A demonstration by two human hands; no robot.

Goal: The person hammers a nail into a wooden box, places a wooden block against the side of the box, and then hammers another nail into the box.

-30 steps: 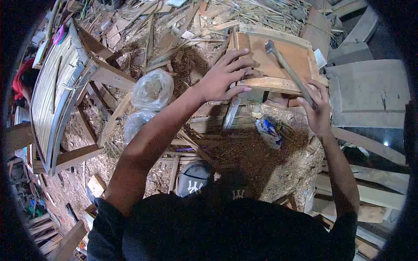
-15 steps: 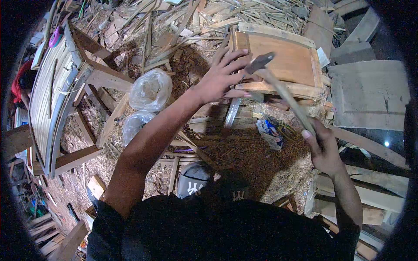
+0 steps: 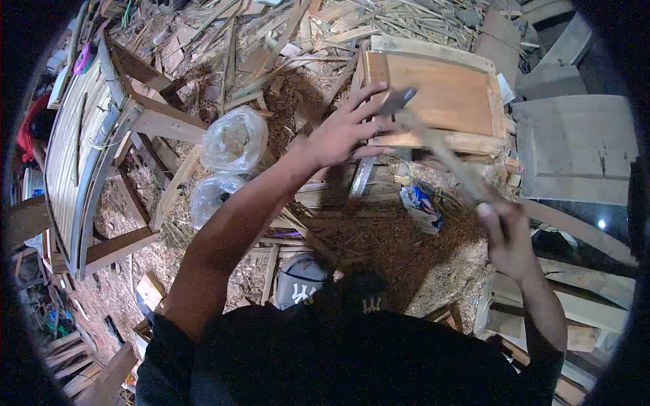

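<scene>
My right hand [image 3: 508,237] is wrapped around the wooden handle of a hammer [image 3: 447,159], which slants up to the left and is blurred by motion. The dark hammer head [image 3: 397,101] overlaps the fingers of my left hand [image 3: 352,132] in this view. Those fingers are spread over the near left corner of a framed wooden panel [image 3: 440,91]. The panel has a pale curved frame around a smooth brown board. Part of the near rail is hidden behind the hammer and my left hand.
To the left stands a slatted wooden piece [image 3: 81,155] on legs. Two clear plastic bags [image 3: 235,139] sit beside it. A crumpled blue and white packet [image 3: 421,206] lies on sawdust. Wood scraps [image 3: 406,27] cover the far ground, and a grey panel [image 3: 575,149] is at right.
The hammer head has shifted slightly left and down toward my left hand. My left hand has moved slightly, still at the panel's corner.
</scene>
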